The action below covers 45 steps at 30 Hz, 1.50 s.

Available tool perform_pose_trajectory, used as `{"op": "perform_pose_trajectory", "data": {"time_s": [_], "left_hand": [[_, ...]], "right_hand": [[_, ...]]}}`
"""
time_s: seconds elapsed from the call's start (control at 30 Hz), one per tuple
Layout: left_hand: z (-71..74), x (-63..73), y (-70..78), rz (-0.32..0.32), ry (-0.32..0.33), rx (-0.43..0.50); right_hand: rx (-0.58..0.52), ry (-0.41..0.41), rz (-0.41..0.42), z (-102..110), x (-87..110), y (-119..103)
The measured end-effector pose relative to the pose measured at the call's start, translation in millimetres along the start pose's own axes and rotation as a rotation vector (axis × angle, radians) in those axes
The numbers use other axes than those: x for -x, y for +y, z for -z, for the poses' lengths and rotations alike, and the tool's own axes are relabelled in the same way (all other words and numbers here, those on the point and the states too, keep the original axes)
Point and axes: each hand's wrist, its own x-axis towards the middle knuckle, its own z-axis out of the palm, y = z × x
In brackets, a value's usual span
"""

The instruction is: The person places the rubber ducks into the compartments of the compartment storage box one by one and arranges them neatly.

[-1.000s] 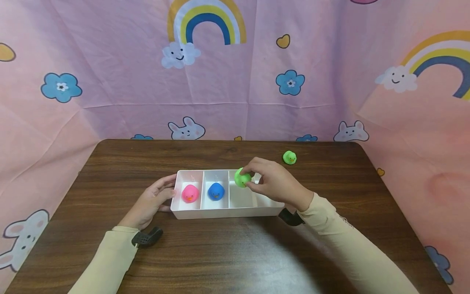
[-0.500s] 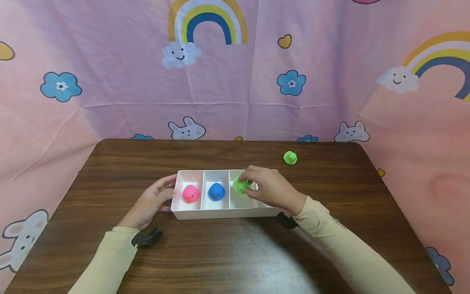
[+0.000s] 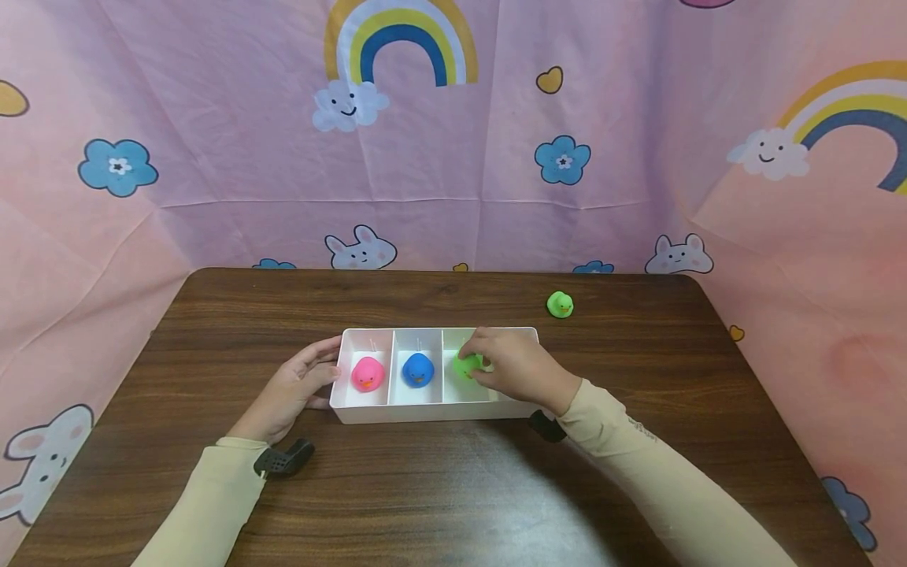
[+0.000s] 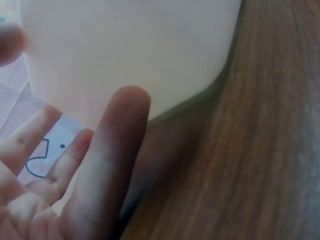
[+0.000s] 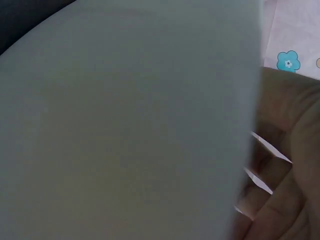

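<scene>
Wooden tabletop [image 3: 425, 496] carries the white tray [image 3: 425, 413]. Your left grip [image 3: 286, 394], wide, touches the tray's left end; your right grip [image 3: 523, 366] pinches a green duck [image 3: 464, 368] in its third compartment [image 3: 462, 391], past the pink duck [image 3: 368, 375] and blue duck [image 3: 419, 370]. Behind the tray sits another green duck [image 3: 560, 305], then patterned cloth [image 3: 276, 157].

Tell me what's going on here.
A person's right hand pinches a green duck inside the third compartment from the left of a white tray, while the left hand touches the tray's left end. A pink duck and a blue duck sit in the first two compartments. Another green duck is on the table beyond the tray.
</scene>
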Motion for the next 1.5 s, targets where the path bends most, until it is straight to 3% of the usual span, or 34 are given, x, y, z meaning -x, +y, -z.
{"op": "perform_pose_trajectory", "data": {"time_s": [0.43,0.83,1.5], "left_hand": [[0.6,-0.5,-1.1,-0.004,-0.004,0.005],[0.1,-0.5,-1.1,-0.005,-0.005,0.011],[-1.3,1.5,1.3,0.005,0.007,-0.011]], "right_hand": [[0.019,-0.059,-0.035,-13,-6.7,1],[0.042,-0.064,-0.048,-19,-8.8,1],[0.064,-0.08,-0.037,-15,-8.6,-2]]}}
